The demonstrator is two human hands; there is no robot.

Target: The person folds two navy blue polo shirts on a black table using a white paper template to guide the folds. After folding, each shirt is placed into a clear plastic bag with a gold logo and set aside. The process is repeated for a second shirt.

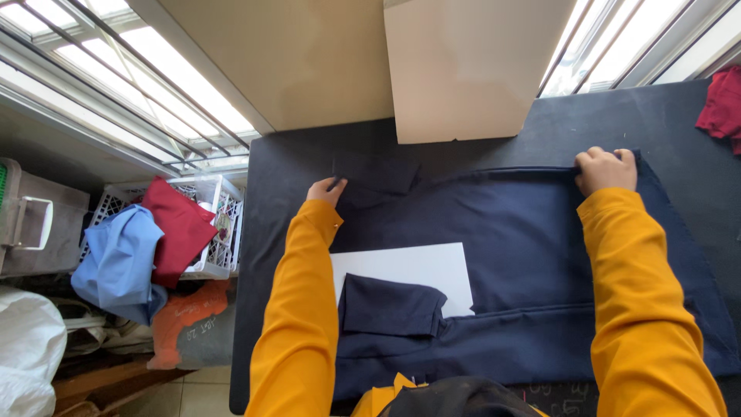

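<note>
Folding a navy garment (532,255) flat on a dark table (671,116), filling the centre and right of the frame. It looks partly folded: a white board (409,266) lies on the cloth at lower centre, one sleeve (390,307) is turned in over the board's lower left, and the far sleeve (378,174) lies flat at upper centre. The sides and bottom look not yet folded, so I'd judge it roughly halfway. The fabric is plain, dark navy and mostly smooth, with a seam along the top edge.

The right hand (606,170), upper right, is curled closed, gripping the garment's top edge. The left hand (326,190), upper centre-left, pinches the cloth beside the far sleeve, fingers narrow. Both arms wear orange sleeves.

A tan cardboard box (471,66) stands at top centre. A white crate (220,224) at left holds red cloth (177,228) and blue cloth (120,262). More red cloth (722,104) sits at the far right edge.
</note>
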